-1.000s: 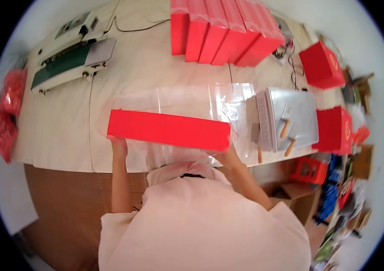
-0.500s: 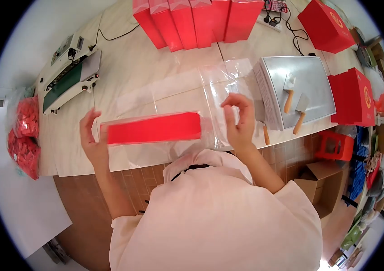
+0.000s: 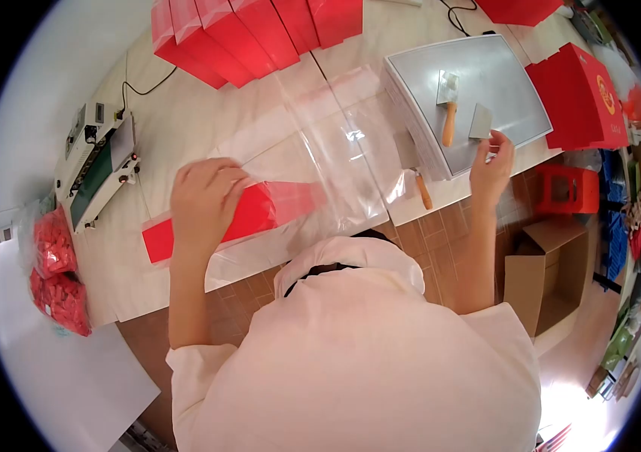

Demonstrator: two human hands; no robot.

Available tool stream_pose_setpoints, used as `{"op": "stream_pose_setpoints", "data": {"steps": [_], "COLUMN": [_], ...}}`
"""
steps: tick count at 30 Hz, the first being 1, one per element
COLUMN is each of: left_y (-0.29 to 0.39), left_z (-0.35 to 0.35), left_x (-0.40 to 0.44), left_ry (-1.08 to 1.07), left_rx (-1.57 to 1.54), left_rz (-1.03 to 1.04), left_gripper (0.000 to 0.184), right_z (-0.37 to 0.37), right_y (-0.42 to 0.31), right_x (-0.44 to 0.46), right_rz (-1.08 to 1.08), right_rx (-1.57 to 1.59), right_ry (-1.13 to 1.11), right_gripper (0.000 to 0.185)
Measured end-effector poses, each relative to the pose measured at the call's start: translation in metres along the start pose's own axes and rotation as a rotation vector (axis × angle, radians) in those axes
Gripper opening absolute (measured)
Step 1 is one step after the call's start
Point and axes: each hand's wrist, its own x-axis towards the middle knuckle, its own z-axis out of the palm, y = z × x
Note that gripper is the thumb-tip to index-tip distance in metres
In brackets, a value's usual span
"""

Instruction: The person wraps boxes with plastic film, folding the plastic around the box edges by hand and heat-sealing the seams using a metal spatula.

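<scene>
A long red box [image 3: 260, 209] lies on the table under clear plastic film [image 3: 335, 154]. My left hand [image 3: 203, 200] is over its left half, fingers extended and bent a little, hiding part of the box. Whether the fingertips touch the film is unclear. At the right, my right hand [image 3: 492, 169] has its fingers curled around the handle end of a scraper [image 3: 481, 122] at the front edge of a metal-topped plate [image 3: 501, 83]; the handle is hidden behind the hand. A second scraper [image 3: 449, 120] with a wooden handle lies on the plate.
Several red boxes [image 3: 260, 34] stand at the back. A sealing machine [image 3: 94, 166] is at the left. Another wooden-handled tool [image 3: 423, 190] lies by the plate. A red gift box [image 3: 576, 98] stands at the right, with an open carton [image 3: 546, 275] on the floor.
My right hand has moved right from above the film to the scraper on the plate. My left hand has come over the red box, which now lies tilted. The camera view has shifted.
</scene>
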Motion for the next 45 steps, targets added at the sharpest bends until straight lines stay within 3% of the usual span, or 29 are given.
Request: {"op": "stream_pose_setpoints", "data": {"steps": [1,3,4,8,10,14,16,20,25,29,31,35,37,39,41,45], "left_y": [0.006,0.019,0.028,0.058,0.060,0.064,0.063,0.072,0.073,0.070,0.068,0.066,0.063,0.061,0.057,0.044], "left_z": [-0.006,-0.017,-0.019,-0.002,0.006,0.006,0.007,0.009,0.012,0.020,0.019,0.012,0.010,0.010,0.010,0.015], "left_x": [-0.006,-0.020,-0.024,-0.029,-0.028,-0.033,-0.037,-0.032,-0.014,-0.008,-0.011,-0.016,-0.020,-0.024,-0.029,-0.041], "left_ry": [-0.013,0.038,0.029,-0.126,-0.180,-0.220,-0.144,-0.020,-0.157,-0.201,-0.163,-0.168,-0.150,-0.133,-0.114,-0.103], "left_rx": [0.007,-0.173,-0.164,-0.176,-0.155,-0.146,-0.224,-0.243,-0.059,-0.001,0.042,0.022,-0.020,-0.034,-0.052,-0.131], "left_rz": [0.004,-0.477,-0.476,-0.407,-0.377,-0.400,-0.440,-0.601,-0.696,-0.729,-0.693,-0.698,-0.721,-0.725,-0.732,-0.749], "left_gripper": [0.008,0.012,0.012,0.017,0.017,0.017,0.018,0.024,0.036,0.032,0.026,0.019,0.018,0.019,0.019,0.023], "right_z": [-0.003,-0.004,-0.004,0.005,0.011,0.019,0.023,0.031,0.038,0.025,0.016,0.008,0.006,-0.004,-0.016,-0.018], "right_y": [0.013,0.032,0.035,0.036,0.035,0.035,0.039,0.046,0.051,0.028,0.012,-0.025,-0.043,-0.065,-0.090,-0.123], "right_x": [0.001,0.000,0.000,-0.002,-0.001,0.000,0.002,0.006,0.011,0.010,0.010,0.006,0.003,0.004,0.008,0.013], "right_rz": [0.013,0.060,0.154,0.186,0.258,0.264,0.299,0.343,0.431,0.440,0.292,0.204,0.062,-0.001,-0.128,-0.397], "right_rx": [0.005,-0.346,-0.429,-0.585,-0.642,-0.649,-0.597,-0.618,-0.564,-0.471,-0.268,0.007,0.320,0.349,0.481,0.480], "right_ry": [-0.005,-0.040,-0.099,-0.156,-0.290,-0.343,-0.364,-0.380,-0.307,-0.214,-0.130,-0.207,-0.434,-0.538,-0.871,-1.060], "right_gripper": [0.024,0.029,0.035,0.039,0.042,0.041,0.039,0.037,0.040,0.040,0.038,0.033,0.029,0.025,0.023,0.024]}}
